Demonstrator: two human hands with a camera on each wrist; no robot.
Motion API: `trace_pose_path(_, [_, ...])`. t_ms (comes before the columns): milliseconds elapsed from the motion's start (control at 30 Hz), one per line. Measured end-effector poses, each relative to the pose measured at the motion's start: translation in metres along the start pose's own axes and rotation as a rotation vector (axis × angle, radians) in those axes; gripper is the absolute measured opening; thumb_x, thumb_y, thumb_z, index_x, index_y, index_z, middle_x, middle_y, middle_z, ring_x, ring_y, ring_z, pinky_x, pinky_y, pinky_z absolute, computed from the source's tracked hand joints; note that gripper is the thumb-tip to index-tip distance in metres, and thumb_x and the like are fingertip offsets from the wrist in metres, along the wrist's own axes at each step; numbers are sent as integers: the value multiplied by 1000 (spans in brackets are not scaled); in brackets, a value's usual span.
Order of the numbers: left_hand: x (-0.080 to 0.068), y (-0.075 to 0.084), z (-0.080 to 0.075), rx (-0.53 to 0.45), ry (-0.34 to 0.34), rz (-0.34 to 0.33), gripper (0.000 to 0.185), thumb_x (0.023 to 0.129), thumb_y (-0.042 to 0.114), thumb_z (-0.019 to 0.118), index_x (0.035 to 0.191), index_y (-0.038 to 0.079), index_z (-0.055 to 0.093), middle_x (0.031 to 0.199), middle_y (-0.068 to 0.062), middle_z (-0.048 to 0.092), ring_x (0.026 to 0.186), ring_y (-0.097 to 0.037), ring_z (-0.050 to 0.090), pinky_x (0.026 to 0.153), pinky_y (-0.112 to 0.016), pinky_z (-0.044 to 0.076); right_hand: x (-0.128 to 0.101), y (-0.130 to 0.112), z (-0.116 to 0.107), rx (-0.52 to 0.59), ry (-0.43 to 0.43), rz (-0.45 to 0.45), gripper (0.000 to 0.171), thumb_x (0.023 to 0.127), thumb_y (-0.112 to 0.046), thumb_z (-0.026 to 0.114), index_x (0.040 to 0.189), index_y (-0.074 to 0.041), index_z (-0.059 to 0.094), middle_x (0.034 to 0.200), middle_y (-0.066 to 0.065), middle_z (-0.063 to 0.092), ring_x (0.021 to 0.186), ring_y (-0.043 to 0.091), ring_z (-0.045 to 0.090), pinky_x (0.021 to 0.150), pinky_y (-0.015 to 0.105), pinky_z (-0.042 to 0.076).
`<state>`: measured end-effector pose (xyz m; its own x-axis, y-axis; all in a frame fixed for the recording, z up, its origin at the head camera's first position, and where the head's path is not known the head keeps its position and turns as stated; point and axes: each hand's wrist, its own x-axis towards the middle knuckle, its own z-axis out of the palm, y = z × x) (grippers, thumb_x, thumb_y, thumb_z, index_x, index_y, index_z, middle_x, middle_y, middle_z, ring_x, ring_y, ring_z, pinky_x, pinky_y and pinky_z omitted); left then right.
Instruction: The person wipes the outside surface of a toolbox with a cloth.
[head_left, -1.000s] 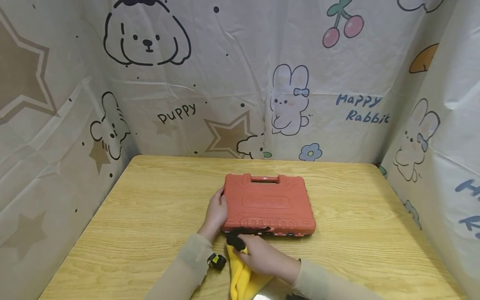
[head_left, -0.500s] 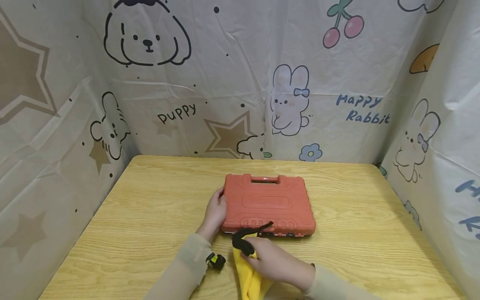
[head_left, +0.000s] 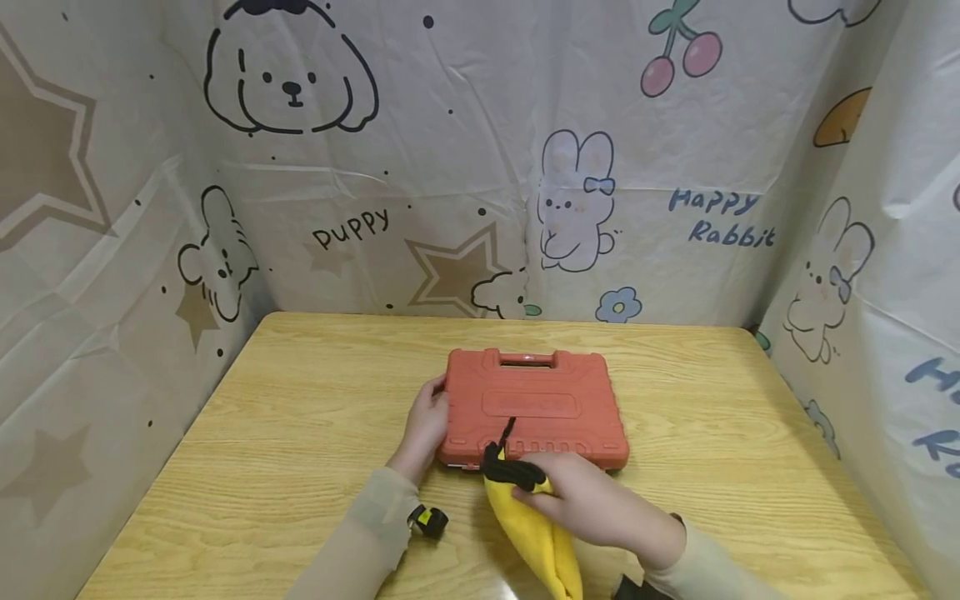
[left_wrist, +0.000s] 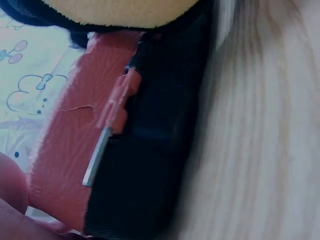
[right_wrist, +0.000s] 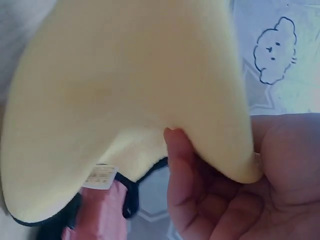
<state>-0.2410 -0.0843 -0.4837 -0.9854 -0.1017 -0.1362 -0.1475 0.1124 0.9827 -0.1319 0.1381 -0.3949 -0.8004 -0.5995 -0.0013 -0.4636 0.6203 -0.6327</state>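
A closed orange tool case point(head_left: 536, 407) with a carry handle at its far side lies flat in the middle of the wooden table point(head_left: 300, 417). My left hand point(head_left: 426, 421) grips the case's left edge; the left wrist view shows that orange edge point(left_wrist: 75, 145) from close by. My right hand point(head_left: 592, 500) holds a yellow cloth pouch point(head_left: 536, 529) with a black drawstring top point(head_left: 508, 468) against the case's near edge. In the right wrist view the yellow cloth point(right_wrist: 125, 90) fills the frame, with my fingers point(right_wrist: 182, 185) curled under it.
Printed cartoon sheets point(head_left: 480, 158) wall in the table at the back and on both sides. A small black and yellow object point(head_left: 429, 521) sits at my left wrist. Bare wood lies to the left and right of the case.
My right hand has moved right and up with the yellow pouch, so its black top now lies over the case's near edge. The left hand has stayed on the case.
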Motion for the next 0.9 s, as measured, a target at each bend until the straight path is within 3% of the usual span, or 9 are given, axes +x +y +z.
trace_pose_path(100, [-1, 4, -2, -6, 4, 10, 44, 108, 9, 39, 151, -3, 43, 155, -28, 44, 143, -41, 45, 116, -55, 42, -2, 1, -7, -11, 26, -14, 19, 102, -28, 67, 116, -16, 72, 104, -7, 75, 84, 0, 62, 78, 27, 56])
trace_pose_path(200, [-2, 8, -4, 0, 10, 43, 43, 109, 11, 43, 148, -4, 45, 158, -28, 40, 147, -41, 41, 120, -54, 39, -4, 4, -13, 41, 45, -12, 13, 102, -26, 67, 110, -17, 71, 88, -9, 67, 64, -1, 45, 65, 22, 46])
trace_pose_path(267, [-3, 12, -5, 5, 6, 69, 42, 109, 13, 44, 147, -4, 48, 158, -26, 41, 149, -40, 39, 122, -53, 36, -4, 6, -17, 82, 59, -4, 12, 102, -25, 66, 111, -17, 71, 86, -9, 64, 59, -1, 37, 62, 21, 43])
trace_pose_path(500, [-7, 19, -7, 26, -12, 137, 37, 110, 22, 47, 139, 2, 60, 149, -17, 54, 145, -33, 45, 122, -52, 35, -5, 18, -29, 162, 98, -10, 20, 104, -23, 62, 121, -16, 71, 104, -4, 69, 82, 6, 52, 75, 25, 45])
trace_pose_path(633, [-8, 23, -10, 29, -36, 189, 39, 111, 25, 46, 137, 2, 62, 148, -18, 55, 144, -34, 45, 124, -52, 32, -4, 24, -33, 221, 85, -6, 24, 106, -23, 60, 125, -14, 70, 109, 0, 70, 86, 8, 54, 77, 25, 46])
trace_pose_path(700, [-8, 26, -14, -2, -133, 211, 43, 112, 28, 42, 141, 1, 59, 150, -18, 54, 145, -34, 45, 124, -51, 33, -4, 27, -36, 254, 80, -12, 26, 106, -22, 58, 127, -11, 69, 114, 3, 72, 88, 8, 55, 79, 25, 47])
trace_pose_path(767, [-8, 28, -18, -33, -281, 236, 50, 114, 34, 35, 145, -1, 54, 152, -21, 52, 146, -35, 45, 123, -51, 35, -4, 29, -39, 283, 79, -17, 27, 107, -20, 57, 128, -9, 68, 119, 6, 72, 91, 8, 55, 81, 24, 48])
trace_pose_path(900, [-9, 32, -31, -47, -580, 258, 75, 111, 56, 26, 152, -5, 41, 156, -27, 45, 147, -42, 42, 122, -52, 35, -3, 32, -42, 350, 84, -24, 27, 107, -17, 56, 129, -6, 67, 112, 9, 69, 77, 7, 52, 72, 23, 48])
